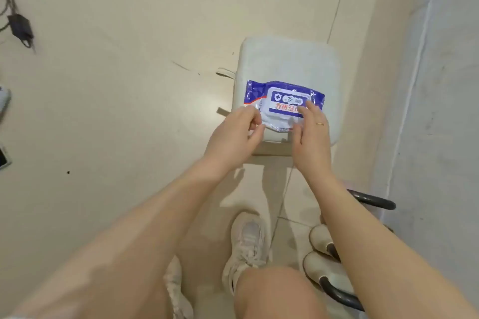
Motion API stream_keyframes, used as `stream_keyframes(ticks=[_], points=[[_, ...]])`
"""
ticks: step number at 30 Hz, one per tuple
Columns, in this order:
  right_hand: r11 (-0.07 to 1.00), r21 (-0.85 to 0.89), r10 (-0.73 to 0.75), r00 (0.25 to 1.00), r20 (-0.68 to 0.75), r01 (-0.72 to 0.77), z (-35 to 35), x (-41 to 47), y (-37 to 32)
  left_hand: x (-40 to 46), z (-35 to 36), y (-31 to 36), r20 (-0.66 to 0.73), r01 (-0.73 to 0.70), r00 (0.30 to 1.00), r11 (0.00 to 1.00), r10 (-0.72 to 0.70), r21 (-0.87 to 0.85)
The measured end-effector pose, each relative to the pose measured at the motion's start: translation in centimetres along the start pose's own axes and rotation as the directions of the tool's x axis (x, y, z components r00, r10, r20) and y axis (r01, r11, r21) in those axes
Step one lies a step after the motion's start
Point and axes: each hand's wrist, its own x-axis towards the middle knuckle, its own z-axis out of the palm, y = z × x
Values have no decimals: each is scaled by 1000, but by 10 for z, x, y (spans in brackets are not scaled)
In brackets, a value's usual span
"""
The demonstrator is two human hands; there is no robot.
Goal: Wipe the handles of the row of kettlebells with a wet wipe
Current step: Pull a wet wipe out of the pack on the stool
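The left hand (233,134) pinches the near-left edge of the wet-wipe pack (285,93); the right hand (311,137), fingers straight, rests on its lid; the pack lies on a white stool (290,59); kettlebells (321,238) stand under the right forearm, beside a sneaker (248,246).

The right forearm (368,235) hides much of both kettlebells (320,237).

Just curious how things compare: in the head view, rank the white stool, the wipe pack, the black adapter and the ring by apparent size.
Largest to smallest:
white stool
wipe pack
black adapter
ring on the right hand
The adapter lies farther off, so its true size is unsure.
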Motion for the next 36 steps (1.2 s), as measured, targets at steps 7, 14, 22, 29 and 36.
stream_keyframes(ticks=[7, 14, 22, 29, 36], points=[[970, -160, -186, 983, -7, 182, 22, 42, 52, 71, 73, -21, 5, -229, 969, 890, 247, 395], [873, -338, -398, 915, -73, 352, 27, 59, 70, 83, 78, -46, -40, -254, 962, 937, 271, 241], [994, 26, -97, 951, -294, 109, 17, 65, 40, 83, 86, -57, -161, -437, 884, 898, 439, 53], [926, 378, 111, 941, -321, 19, 21, 65, 31, 86, 88, -67, -117, -408, 896, 898, 429, 164], [862, -407, -417, 878, -234, 301, 37, 65, 44, 87, 89, -69, -200, -453, 866, 888, 459, 76]])
